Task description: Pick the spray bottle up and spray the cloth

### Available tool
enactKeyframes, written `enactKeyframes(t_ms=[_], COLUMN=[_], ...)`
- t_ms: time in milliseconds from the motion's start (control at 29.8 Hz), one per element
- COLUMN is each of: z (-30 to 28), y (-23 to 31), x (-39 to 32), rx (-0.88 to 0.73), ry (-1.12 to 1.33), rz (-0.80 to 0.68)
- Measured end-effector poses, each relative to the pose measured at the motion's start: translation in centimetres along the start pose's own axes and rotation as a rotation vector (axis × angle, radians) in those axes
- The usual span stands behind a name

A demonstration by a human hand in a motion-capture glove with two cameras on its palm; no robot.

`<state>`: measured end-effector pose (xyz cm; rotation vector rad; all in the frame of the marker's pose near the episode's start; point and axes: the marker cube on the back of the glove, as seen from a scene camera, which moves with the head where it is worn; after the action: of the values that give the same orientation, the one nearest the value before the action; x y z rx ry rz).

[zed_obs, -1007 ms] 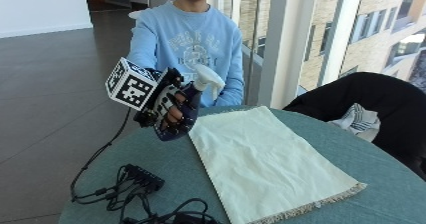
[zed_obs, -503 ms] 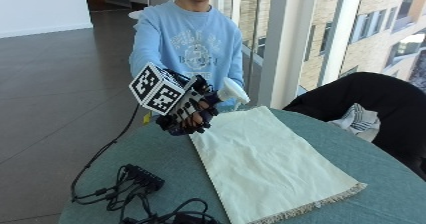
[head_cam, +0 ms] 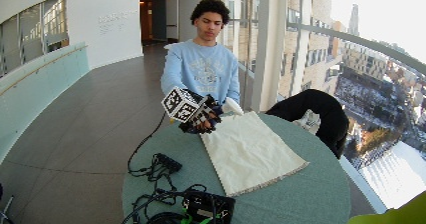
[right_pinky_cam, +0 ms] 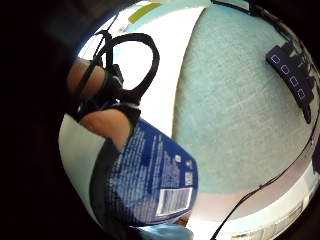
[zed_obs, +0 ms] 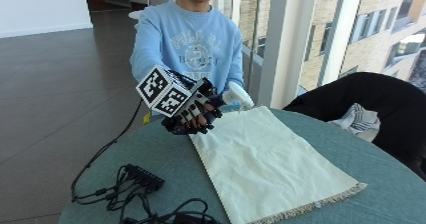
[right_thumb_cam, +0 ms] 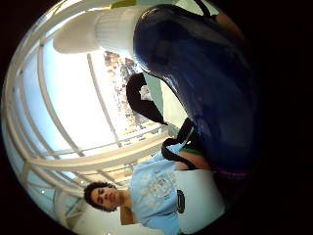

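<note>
Cloth [zed_obs: 266, 159]: cream sheet lying flat on the round teal table [zed_obs: 386, 184], fringed along the end farthest from the person; it is the landmark for everything below.
Right hand [zed_obs: 193, 115]: gloved in black, raised above the table at the cloth's near corner, just off its edge on the person's side. Its fingers are curled around the spray bottle.
Spray bottle [zed_obs: 237, 95]: held in that hand and off the table, its white head showing past the glove and hanging over the cloth's near end. From the little-finger palm view, the dark blue body with a printed label [right_pinky_cam: 160, 182] sits close against the palm, with cloth and teal tabletop beneath it.
Bottle up close: in the thumb-side palm view the blue body [right_thumb_cam: 205, 83] and white neck fill much of the frame.
Person: light blue sweatshirt [zed_obs: 190, 44], standing at the table's edge beyond the cloth's near end.
Cables and black power strip [zed_obs: 143, 179]: on the table beside the cloth's long side, on the gloved hand's side, well apart from the cloth.
Dark jacket [zed_obs: 366, 104]: draped over a chair beyond the cloth's other long side, with a pale striped fabric [zed_obs: 359, 124] tucked against it.
In the way: the glove hides most of the bottle from the outside views.
Other hand: cannot tell.
</note>
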<state>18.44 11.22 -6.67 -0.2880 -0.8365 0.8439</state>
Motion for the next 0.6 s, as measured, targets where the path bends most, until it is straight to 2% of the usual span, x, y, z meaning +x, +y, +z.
enactKeyframes(t_ms=[604], z=[-0.04], y=[0.35], x=[0.27], rx=[-0.020], ry=[0.004], rz=[0.040])
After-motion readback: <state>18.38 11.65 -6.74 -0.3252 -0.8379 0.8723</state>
